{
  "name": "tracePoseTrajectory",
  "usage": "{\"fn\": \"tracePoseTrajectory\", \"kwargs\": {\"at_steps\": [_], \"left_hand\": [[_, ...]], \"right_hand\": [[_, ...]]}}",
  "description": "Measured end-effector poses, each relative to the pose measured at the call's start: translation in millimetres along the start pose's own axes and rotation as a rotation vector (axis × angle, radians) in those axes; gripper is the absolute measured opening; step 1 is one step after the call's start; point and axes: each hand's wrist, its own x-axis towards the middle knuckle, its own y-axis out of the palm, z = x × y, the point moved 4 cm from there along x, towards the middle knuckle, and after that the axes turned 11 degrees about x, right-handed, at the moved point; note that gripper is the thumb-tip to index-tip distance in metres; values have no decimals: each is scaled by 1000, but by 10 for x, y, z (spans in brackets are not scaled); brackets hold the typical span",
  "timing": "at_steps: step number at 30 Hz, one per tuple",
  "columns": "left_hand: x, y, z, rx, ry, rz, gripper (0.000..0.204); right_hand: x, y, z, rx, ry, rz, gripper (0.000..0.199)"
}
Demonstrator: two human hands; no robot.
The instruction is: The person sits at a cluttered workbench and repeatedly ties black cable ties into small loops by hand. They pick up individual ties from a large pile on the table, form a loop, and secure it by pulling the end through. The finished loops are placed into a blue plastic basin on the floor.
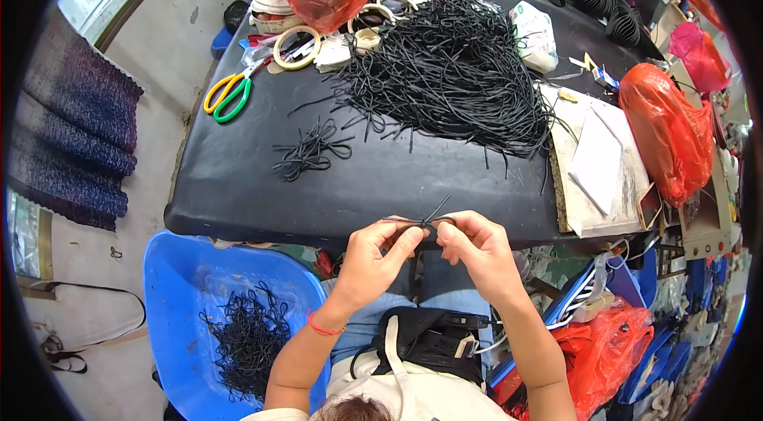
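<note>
left hand [373,256] – pinched on thin black cord [421,222] | right hand [475,250] – pinching same cord | glossy black table [381,183]

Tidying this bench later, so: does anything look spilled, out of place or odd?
Nothing looks damaged. The big pile of black cords sprawls loosely, with stray ends trailing toward the table's front edge. A few knotted cords lie apart from it. Both hands, left hand and right hand, pinch one black cord.

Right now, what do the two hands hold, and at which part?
Both the left hand and the right hand pinch one thin black cord piece near its middle, where it crosses; its ends stick out free.
</note>
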Motion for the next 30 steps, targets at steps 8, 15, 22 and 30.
{"fn": "tracePoseTrajectory", "kwargs": {"at_steps": [8, 15, 22, 30], "left_hand": [[-45, 3, -63, -34, -8, 59, 19], [-53, -49, -38, -99, -152, 253, 18], [-68, -83, 10, -330, -222, 220, 41], [-57, -87, 47, -449, -242, 184, 46]], "right_hand": [[-85, 104, 44, -52, -94, 81, 14], [-111, 59, -49, -44, 5, 160, 14], [-52, 30, -24, -46, 69, 139, 18], [30, 3, -164, 217, 196, 86, 38]]}}
